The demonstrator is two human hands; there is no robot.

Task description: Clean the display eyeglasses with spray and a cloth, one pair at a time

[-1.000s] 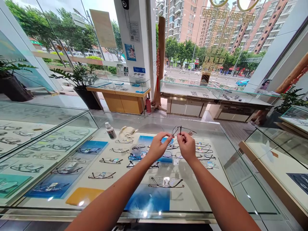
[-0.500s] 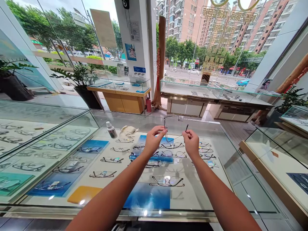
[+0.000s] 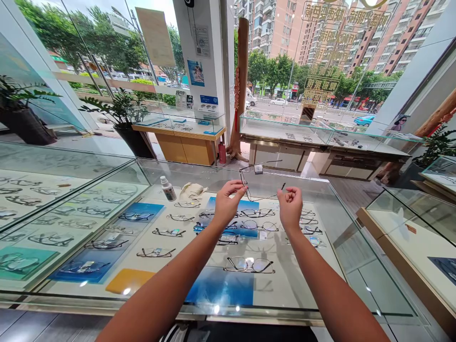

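Thumb and fingers of my left hand [image 3: 230, 202] pinch the rim of a thin-framed pair of glasses [image 3: 243, 178] above the glass display case. A small white tag [image 3: 258, 168] hangs on the upper temple. To the right, my right hand [image 3: 290, 206] has curled fingers beside the dark tip of the other temple; whether it grips the tip is hard to make out. Below both hands, rows of glasses lie in the case, including a pair [image 3: 249, 265] near the front and another [image 3: 259, 226] on a blue card.
A spray bottle [image 3: 168, 188] and a crumpled cream cloth [image 3: 192, 191] are at the case's back left. Another glass case [image 3: 402, 247] stands on the right. Farther back are wooden display counters [image 3: 183, 148], a potted plant [image 3: 133, 140] and a wooden post [image 3: 242, 71].
My right hand has moved slightly right, away from my left hand. The glasses have turned, and their upper temple with the tag now points to the right. The view has shifted slightly.
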